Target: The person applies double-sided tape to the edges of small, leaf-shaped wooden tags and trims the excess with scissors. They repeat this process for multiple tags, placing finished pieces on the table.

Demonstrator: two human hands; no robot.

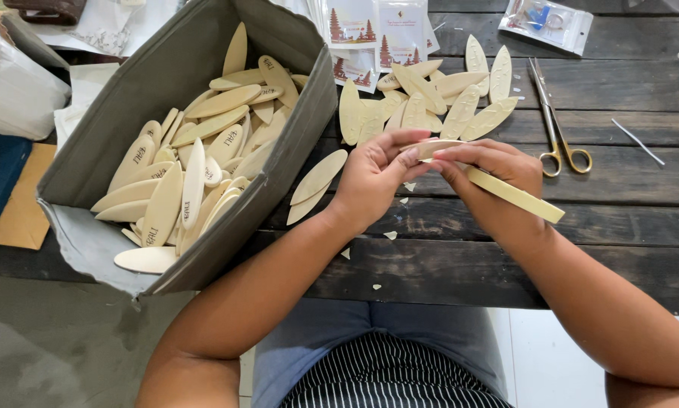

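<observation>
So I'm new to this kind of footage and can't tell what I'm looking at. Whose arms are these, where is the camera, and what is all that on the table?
The camera sits on a person's head and looks down, so both bare arms are their own. The left hand and right hand meet over a dark wooden table, together holding a pale leaf-shaped wooden piece; a cream strip runs out from under the right hand. To the left stands a grey box full of similar pieces. More pieces lie loose behind the hands, beside scissors and printed packets.
</observation>
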